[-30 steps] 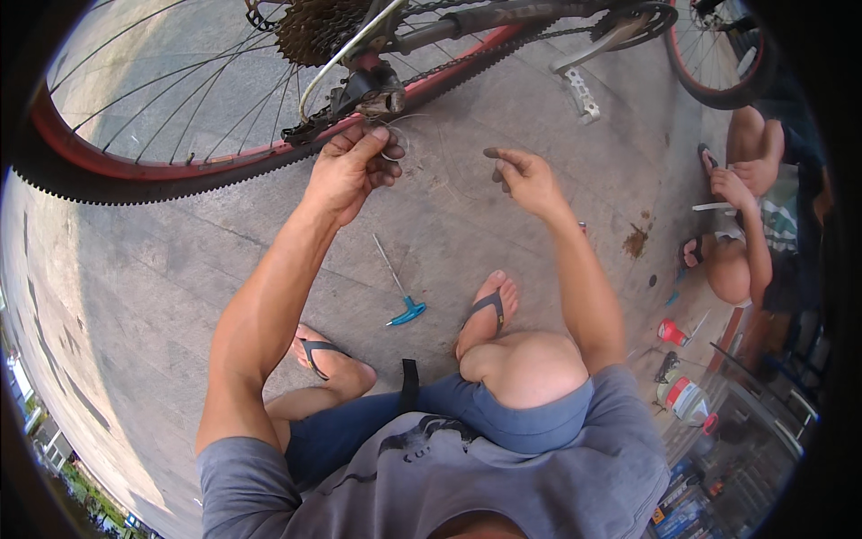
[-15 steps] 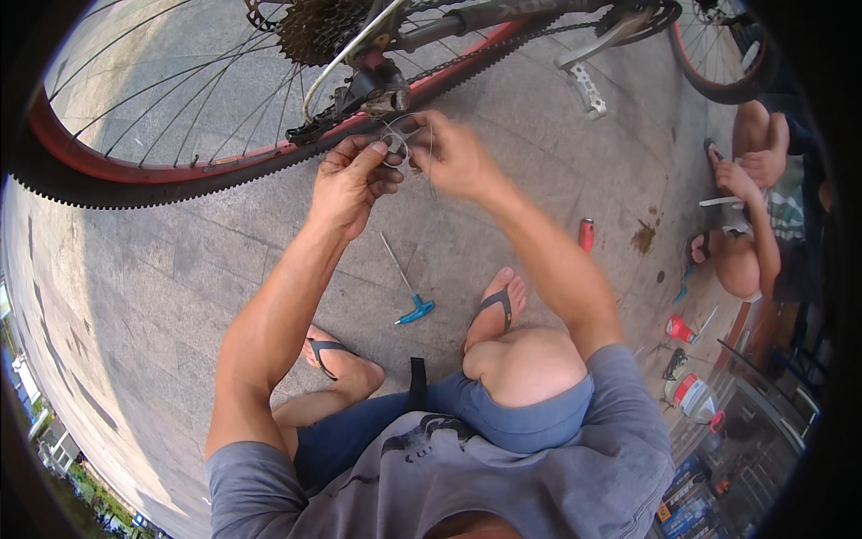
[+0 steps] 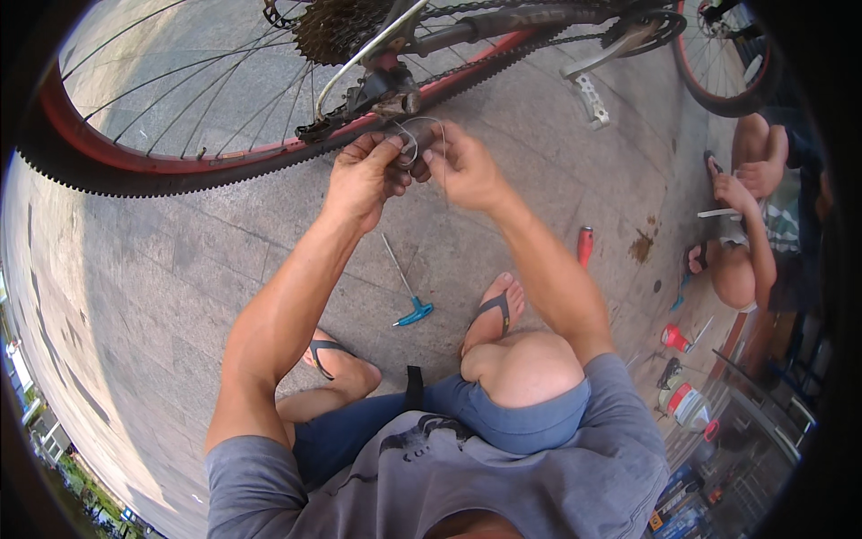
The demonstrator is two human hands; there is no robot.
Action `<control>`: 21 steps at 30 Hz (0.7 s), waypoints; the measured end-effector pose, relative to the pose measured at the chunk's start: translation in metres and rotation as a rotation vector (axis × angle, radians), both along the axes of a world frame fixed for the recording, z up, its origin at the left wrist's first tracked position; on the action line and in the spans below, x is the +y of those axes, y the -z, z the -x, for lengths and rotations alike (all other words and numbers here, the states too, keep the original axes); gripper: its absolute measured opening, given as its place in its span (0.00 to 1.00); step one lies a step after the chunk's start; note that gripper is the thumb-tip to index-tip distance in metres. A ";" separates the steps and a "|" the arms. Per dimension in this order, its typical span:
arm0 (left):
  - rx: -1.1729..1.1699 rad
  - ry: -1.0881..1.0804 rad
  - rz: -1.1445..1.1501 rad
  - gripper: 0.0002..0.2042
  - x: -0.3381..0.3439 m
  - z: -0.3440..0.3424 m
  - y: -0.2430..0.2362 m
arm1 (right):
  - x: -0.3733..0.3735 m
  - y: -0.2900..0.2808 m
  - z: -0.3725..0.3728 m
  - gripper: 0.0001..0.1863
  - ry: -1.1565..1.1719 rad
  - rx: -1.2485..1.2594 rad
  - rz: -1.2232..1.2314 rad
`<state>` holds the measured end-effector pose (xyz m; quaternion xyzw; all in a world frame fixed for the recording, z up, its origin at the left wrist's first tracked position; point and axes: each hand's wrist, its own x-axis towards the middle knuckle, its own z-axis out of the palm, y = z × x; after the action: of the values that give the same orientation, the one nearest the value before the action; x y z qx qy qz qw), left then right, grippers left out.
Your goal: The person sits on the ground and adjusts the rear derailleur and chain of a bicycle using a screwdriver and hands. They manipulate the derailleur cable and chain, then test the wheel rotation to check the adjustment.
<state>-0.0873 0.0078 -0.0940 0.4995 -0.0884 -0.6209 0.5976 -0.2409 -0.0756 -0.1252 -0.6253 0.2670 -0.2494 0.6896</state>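
Note:
A thin, looped wire cable [image 3: 416, 144] runs between my two hands, just below the rear derailleur [image 3: 392, 97] of a bicycle. My left hand [image 3: 366, 176] pinches the cable between thumb and fingers; its fingertips are dark with grime. Close beside it, my right hand [image 3: 465, 169] is closed on another stretch of the same cable, and a loose end hangs down from it. Exactly where the fingertips meet the wire is partly hidden. Above the hands are the rear wheel's red rim [image 3: 224, 162], the cassette [image 3: 337, 31] and a white cable housing [image 3: 364, 54].
A blue T-handle hex key [image 3: 414, 311] lies on the paving between my feet. To the right are a red-handled tool [image 3: 585, 245], a red-and-silver tool [image 3: 675, 338] and a plastic bottle [image 3: 690, 406]. Another person [image 3: 754, 207] sits at the far right, near a second wheel [image 3: 725, 90].
Both hands have shifted slightly to the right in the picture, still holding the cable. The bicycle appears moved right and up as the view shifts.

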 end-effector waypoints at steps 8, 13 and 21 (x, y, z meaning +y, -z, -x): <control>-0.179 0.245 -0.025 0.10 -0.004 -0.007 -0.015 | -0.002 -0.004 0.007 0.20 -0.034 -0.326 -0.475; -0.232 0.198 -0.032 0.11 -0.008 0.000 -0.016 | 0.004 -0.003 0.008 0.27 -0.009 -0.218 0.097; -0.129 0.187 -0.015 0.10 -0.010 0.002 -0.012 | 0.012 -0.009 0.000 0.09 0.173 0.012 0.335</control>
<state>-0.0891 -0.0027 -0.0819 0.5325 -0.1682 -0.6410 0.5266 -0.2413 -0.0633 -0.1159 -0.7074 0.2786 -0.3453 0.5503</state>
